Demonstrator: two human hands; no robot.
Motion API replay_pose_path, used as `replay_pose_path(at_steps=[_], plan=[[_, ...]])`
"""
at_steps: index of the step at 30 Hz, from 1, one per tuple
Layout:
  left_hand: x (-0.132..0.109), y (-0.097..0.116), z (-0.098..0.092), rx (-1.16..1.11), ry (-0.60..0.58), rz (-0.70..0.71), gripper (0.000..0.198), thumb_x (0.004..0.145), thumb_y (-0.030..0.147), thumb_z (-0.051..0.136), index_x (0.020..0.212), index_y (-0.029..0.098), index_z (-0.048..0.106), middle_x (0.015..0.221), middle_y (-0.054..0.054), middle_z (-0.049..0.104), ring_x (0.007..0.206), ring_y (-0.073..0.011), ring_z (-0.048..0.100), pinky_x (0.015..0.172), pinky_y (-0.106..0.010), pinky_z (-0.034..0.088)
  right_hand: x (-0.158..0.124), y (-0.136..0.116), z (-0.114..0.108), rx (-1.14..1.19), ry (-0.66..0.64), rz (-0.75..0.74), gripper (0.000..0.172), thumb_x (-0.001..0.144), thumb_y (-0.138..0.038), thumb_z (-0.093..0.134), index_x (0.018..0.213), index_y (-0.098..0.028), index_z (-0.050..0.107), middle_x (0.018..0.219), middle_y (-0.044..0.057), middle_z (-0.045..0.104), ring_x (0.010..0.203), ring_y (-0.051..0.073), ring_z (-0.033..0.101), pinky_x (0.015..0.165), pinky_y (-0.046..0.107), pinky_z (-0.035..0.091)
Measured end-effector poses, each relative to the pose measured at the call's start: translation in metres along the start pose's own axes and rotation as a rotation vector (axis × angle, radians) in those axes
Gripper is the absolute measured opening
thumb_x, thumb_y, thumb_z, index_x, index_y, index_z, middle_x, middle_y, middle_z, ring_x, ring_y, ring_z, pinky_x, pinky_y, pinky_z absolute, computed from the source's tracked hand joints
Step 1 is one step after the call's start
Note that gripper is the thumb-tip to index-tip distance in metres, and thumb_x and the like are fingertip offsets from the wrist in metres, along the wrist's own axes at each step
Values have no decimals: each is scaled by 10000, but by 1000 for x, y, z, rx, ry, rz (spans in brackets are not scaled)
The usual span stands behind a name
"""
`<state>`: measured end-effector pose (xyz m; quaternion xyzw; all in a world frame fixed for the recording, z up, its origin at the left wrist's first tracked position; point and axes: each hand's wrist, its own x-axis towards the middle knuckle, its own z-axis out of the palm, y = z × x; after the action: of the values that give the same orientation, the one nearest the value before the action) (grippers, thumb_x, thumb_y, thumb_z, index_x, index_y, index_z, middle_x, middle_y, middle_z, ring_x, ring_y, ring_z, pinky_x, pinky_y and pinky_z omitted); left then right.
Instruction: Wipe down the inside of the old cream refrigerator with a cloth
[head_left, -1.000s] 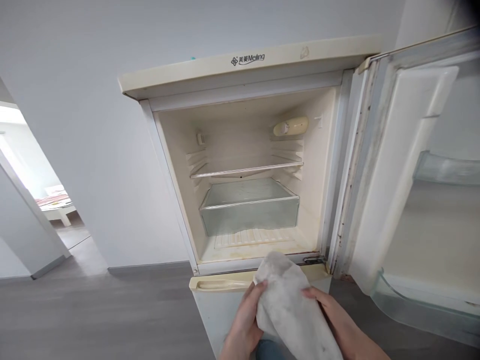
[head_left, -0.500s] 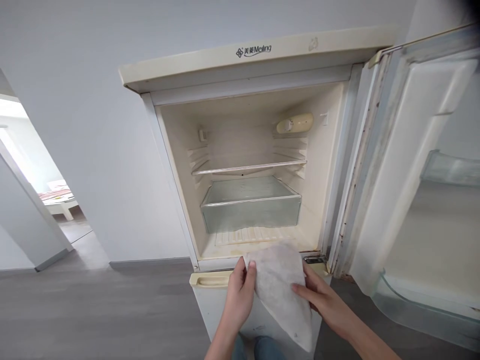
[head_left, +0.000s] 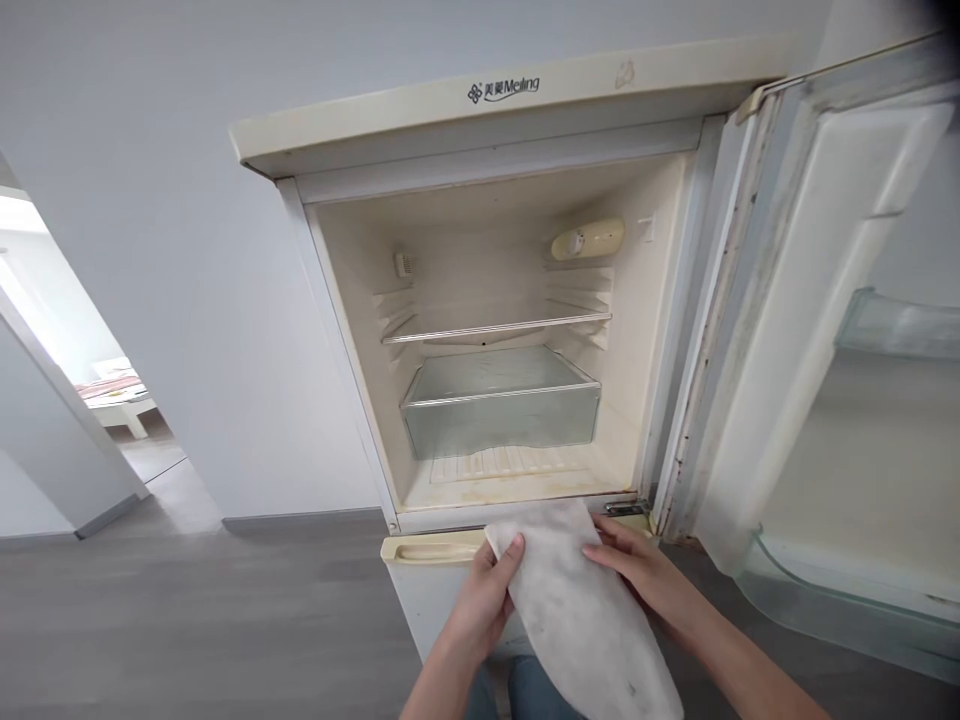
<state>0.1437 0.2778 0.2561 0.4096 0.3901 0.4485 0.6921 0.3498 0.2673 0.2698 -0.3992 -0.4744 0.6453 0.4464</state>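
A greyish-white cloth (head_left: pixel 581 610) hangs between my two hands, its lower end drooping toward the bottom of the view. My left hand (head_left: pixel 487 590) grips its left edge, thumb on top and fingers underneath. On the opposite edge, my right hand (head_left: pixel 637 565) pinches the cloth, with some fingertips tucked behind it. Both hands are in front of an open fridge (head_left: pixel 499 490), just below the sill of its upper compartment. Inside are a glass shelf (head_left: pixel 499 327) and a clear drawer (head_left: pixel 502 422) under it.
The fridge door (head_left: pixel 780 400) stands swung out on the right, with clear door bins (head_left: pixel 855 620). A closed lower door with a cream handle (head_left: pixel 431 550) is below the compartment. On the left are a grey wall (head_left: pixel 187 250), grey floor (head_left: pixel 225 620) and a doorway showing a bed (head_left: pixel 124 405).
The cloth has come lower and spread longer, its end now reaching the bottom edge. My right hand has shifted slightly up and right; my left hand stays on its edge.
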Motion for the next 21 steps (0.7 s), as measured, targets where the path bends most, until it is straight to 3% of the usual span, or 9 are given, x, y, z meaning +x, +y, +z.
replay_pose_path(at_steps=[2, 3, 7, 9, 12, 14, 17, 21], plan=[[-6, -3, 2, -67, -77, -111, 537, 705, 441, 645, 1155, 168, 538, 1155, -141, 705, 1002, -232, 668, 917, -387, 514, 0, 0, 7, 31, -12, 76, 485, 791, -386, 670, 1242, -221, 608, 1150, 81, 665, 1021, 279, 628, 861, 369, 512], [-10, 0, 3, -21, -101, -98, 544, 679, 397, 684, 1144, 153, 543, 1164, -152, 700, 1020, -238, 663, 942, -389, 507, 0, 0, 9, 29, -7, 89, 480, 784, -392, 677, 1228, -220, 617, 1145, 81, 667, 1008, 279, 631, 853, 371, 514], [-27, 21, 1, 217, -50, 237, 512, 683, 336, 696, 1142, 224, 500, 1244, -102, 647, 1123, -191, 596, 959, -316, 487, -2, 2, 7, -80, 64, -140, 486, 780, -419, 682, 1238, -270, 612, 1185, 68, 646, 1026, 275, 609, 851, 368, 510], [-28, 28, -3, 234, -57, 340, 532, 702, 331, 678, 1168, 275, 428, 1174, -63, 663, 1029, -136, 608, 884, -266, 494, 1, 6, 0, -186, 79, -257, 411, 792, -428, 666, 1175, -279, 658, 1129, 65, 666, 999, 272, 608, 835, 360, 506], [-14, 27, -8, 279, -86, 389, 567, 639, 301, 735, 1122, 263, 439, 926, -21, 671, 806, -108, 597, 720, -245, 473, 13, 12, -11, -280, 52, -404, 273, 809, -438, 626, 1012, -292, 735, 1042, 60, 683, 955, 265, 608, 789, 349, 500], [-1, 24, -12, 335, -110, 407, 369, 661, 293, 712, 988, 225, 553, 860, -21, 635, 809, -116, 582, 727, -264, 456, 23, 15, -17, -341, 48, -472, 226, 820, -411, 593, 922, -293, 757, 1033, 62, 673, 979, 262, 594, 795, 348, 484], [14, 25, -14, 391, -149, 441, 124, 670, 270, 697, 702, 173, 629, 865, -41, 583, 846, -124, 566, 777, -290, 446, 33, 14, -22, -429, 124, -464, 192, 802, -332, 576, 774, -273, 756, 1066, 63, 649, 1030, 256, 571, 817, 341, 452], [20, 36, -15, 327, -164, 473, 185, 647, 240, 715, 653, 177, 541, 916, -39, 553, 854, -117, 553, 767, -282, 428, 37, 7, -23, -304, 104, -421, 190, 803, -325, 566, 696, -248, 702, 1128, 52, 621, 1021, 238, 571, 777, 318, 449]])
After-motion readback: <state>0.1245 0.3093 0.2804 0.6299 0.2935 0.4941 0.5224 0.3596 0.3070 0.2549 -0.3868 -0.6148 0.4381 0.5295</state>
